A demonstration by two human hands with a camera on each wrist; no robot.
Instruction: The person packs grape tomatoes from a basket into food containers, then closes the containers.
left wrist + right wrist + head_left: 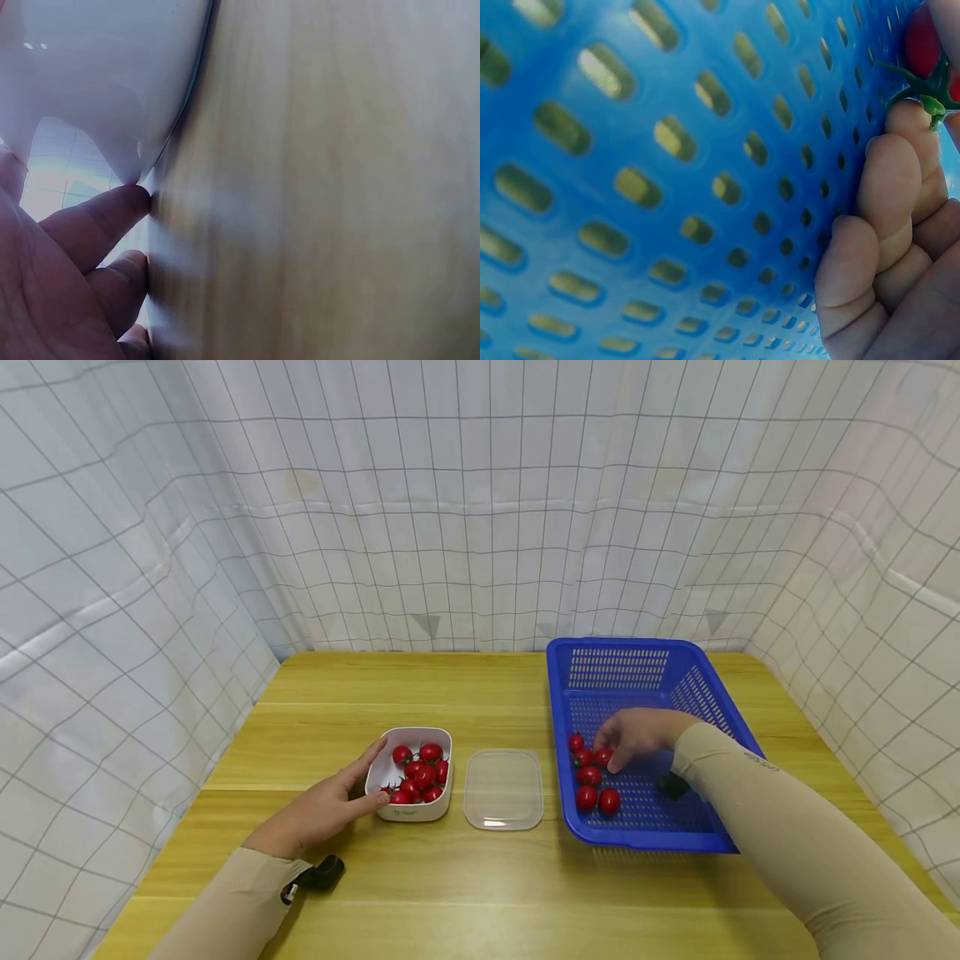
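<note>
Two hands: left hand point(318, 814) steadies white tub point(414, 774), fingers straight; right hand point(637, 735) pinches tomato point(922, 45) in blue basket point(637, 672).

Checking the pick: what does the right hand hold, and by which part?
The right hand pinches a cherry tomato by its red body, beside the green stem, inside the blue basket.

— What surrounds the scene?
— A white curtain point(480, 502) printed with a thin dark grid hangs on three sides, creased and gently folded, closing in the space like a booth.

— What is the furniture?
— One wooden table point(480, 902), light yellow-brown with visible plank seams, fills the floor of the view.

— How is the light?
— Even, bright, with soft shadows.
</note>
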